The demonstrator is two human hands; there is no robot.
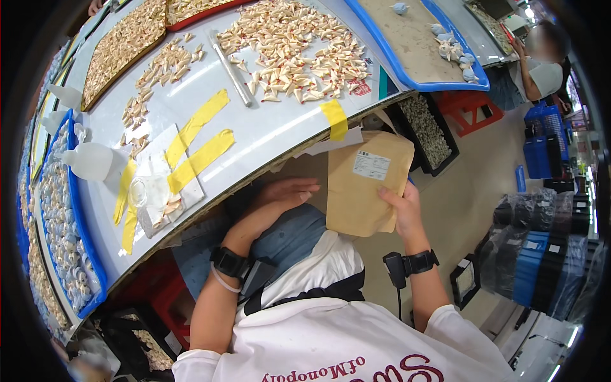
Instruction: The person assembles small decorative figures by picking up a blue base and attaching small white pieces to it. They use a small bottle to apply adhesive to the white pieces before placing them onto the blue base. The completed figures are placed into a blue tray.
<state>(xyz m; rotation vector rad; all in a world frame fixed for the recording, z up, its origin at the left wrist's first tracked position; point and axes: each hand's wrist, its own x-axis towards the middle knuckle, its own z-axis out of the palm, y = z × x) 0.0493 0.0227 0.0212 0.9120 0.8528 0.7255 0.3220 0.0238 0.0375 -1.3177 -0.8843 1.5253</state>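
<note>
My right hand [406, 207] grips the right side of a tan paper envelope [358, 205], thumb on its upper face. A white printed label [372, 165] is stuck near the envelope's far end. The envelope is held over my lap, just off the table's front edge. To its left, my left hand [287, 192] is empty, with its fingers stretched toward the envelope but apart from it. On the table [267, 124] lies a wide spread of small cream-coloured, pointed pieces with red tips [299, 54].
A metal bar [230, 69] and yellow tape strips [197, 127] lie on the table. White squeeze bottles [88, 161] stand at left beside a blue tray [79, 235] of pale-blue pieces. Another blue-rimmed tray [414, 48] is far right. A red stool [468, 118] and a person [538, 67] are beyond.
</note>
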